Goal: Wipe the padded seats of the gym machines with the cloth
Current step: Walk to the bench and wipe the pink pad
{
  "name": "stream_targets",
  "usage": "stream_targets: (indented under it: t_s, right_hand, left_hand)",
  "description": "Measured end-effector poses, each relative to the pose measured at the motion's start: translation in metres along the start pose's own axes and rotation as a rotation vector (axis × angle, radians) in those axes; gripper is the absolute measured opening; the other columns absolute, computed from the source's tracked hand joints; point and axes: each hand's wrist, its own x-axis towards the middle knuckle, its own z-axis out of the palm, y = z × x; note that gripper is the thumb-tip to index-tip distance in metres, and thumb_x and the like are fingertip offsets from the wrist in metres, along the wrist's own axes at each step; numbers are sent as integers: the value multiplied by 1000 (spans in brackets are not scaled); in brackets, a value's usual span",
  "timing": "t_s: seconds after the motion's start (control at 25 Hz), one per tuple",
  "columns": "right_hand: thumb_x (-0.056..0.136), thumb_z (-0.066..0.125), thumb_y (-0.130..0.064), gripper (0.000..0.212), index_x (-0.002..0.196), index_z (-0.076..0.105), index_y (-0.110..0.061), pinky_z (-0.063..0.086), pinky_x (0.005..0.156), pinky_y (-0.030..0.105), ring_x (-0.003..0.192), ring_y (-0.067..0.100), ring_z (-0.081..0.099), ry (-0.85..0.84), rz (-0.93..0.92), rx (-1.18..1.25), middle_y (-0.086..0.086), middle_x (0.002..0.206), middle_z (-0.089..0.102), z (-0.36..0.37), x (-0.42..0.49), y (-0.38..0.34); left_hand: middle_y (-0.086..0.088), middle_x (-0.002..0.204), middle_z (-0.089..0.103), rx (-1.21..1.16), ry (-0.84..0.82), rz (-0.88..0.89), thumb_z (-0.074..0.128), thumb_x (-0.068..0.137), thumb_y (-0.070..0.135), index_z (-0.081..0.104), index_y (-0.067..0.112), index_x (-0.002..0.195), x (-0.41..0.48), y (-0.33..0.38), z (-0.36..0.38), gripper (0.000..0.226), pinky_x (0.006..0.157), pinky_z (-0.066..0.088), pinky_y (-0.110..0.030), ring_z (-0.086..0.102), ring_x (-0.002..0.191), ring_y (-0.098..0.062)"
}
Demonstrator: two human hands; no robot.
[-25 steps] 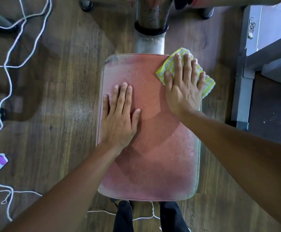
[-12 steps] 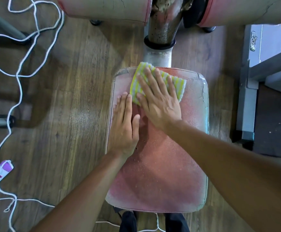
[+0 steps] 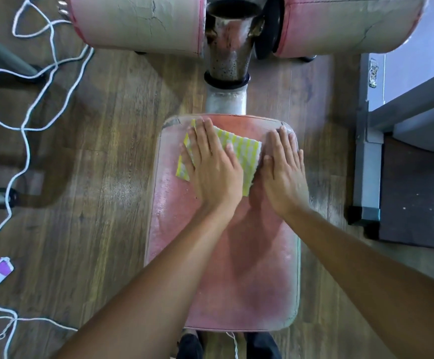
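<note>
Yellow-striped cloth (image 3: 244,151) lies flat on the pink seat (image 3: 236,268), upper centre of frame. Left hand (image 3: 210,167) presses it with straight fingers. Right hand (image 3: 284,172) lies flat and empty on the seat's upper right corner.

Risk: a stroke toward the upper left edge could push the cloth off or bunch it, and the cracked corners might snag.

Room: the bare seat below is free. The metal post (image 3: 226,47) blocks the way above.
</note>
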Motion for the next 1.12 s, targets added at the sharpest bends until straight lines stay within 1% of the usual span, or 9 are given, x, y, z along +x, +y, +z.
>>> stream_targets:
  t_s: [0.08, 0.16, 0.32, 0.48, 0.64, 0.72, 0.84, 1.0, 1.12]
  right_hand:
    - [106, 23, -26, 50, 155, 14, -21, -5, 121, 32, 151, 10, -3, -42, -66, -25, -3, 164, 6, 0, 1, 8]
    - [106, 22, -27, 51, 156, 11, -21, -5, 121, 32, 151, 11, -3, -40, -81, -56, -3, 164, 4, 2, 2, 12]
    - [105, 21, -27, 52, 156, 9, -18, -4, 122, 35, 151, 14, -3, -31, -87, -78, -1, 165, 3, 5, 1, 13]
    - [105, 21, -26, 54, 156, 5, -19, -8, 122, 38, 151, 16, -8, -75, -68, -69, 1, 165, -1, -2, -5, 9]
    - [103, 30, -23, 54, 155, 16, -18, -5, 121, 34, 152, 16, 2, -1, -118, -36, 1, 164, 9, 6, -51, -1]
    - [103, 32, -22, 53, 154, 22, -17, -1, 122, 35, 151, 17, 6, 14, -104, -37, 2, 163, 14, 16, -81, -2]
    - [103, 31, -22, 52, 154, 23, -15, 3, 123, 39, 151, 18, 7, 24, -82, -100, 3, 163, 15, 27, -116, 3]
    - [103, 25, -29, 52, 153, 22, -15, -1, 123, 36, 151, 18, 9, 47, -76, -138, 4, 163, 16, 31, -148, 12]
    - [103, 22, -31, 54, 155, 19, -16, 4, 123, 41, 151, 19, 8, 2, -104, -234, 3, 163, 14, 36, -167, 18]
  left_hand:
    - [-9, 160, 22, 16, 11, -139, 24, 99, 38, 19, 7, 153, 9, 17, 18, 62, 121, 12, -46, 19, 149, -25]
    - [-10, 160, 20, 63, 58, -202, 23, 99, 42, 18, 6, 153, 11, 20, 32, 65, 122, 11, -47, 17, 149, -26]
    - [-11, 160, 20, 107, 110, -172, 23, 101, 45, 19, 5, 152, 1, 13, 37, 65, 122, 11, -46, 18, 149, -26]
    - [-11, 161, 17, 120, 84, -170, 23, 102, 44, 17, 5, 153, -23, -2, 30, 65, 122, 11, -46, 15, 149, -26]
    - [-11, 161, 16, 115, 68, -168, 24, 102, 43, 16, 5, 153, -51, -15, 23, 64, 122, 10, -45, 14, 150, -25]
    - [-11, 161, 18, 129, 69, -175, 25, 102, 43, 19, 5, 152, -67, -20, 21, 64, 122, 13, -45, 16, 149, -25]
    - [-11, 160, 20, 145, 64, -156, 24, 102, 43, 21, 5, 152, -89, -29, 18, 63, 122, 13, -45, 18, 149, -24]
    - [-11, 161, 18, 144, 42, -131, 23, 103, 43, 19, 5, 153, -119, -42, 12, 63, 122, 10, -45, 15, 150, -23]
    - [-11, 161, 18, 160, 34, -98, 25, 103, 42, 19, 5, 153, -140, -53, 7, 62, 122, 12, -45, 15, 150, -23]
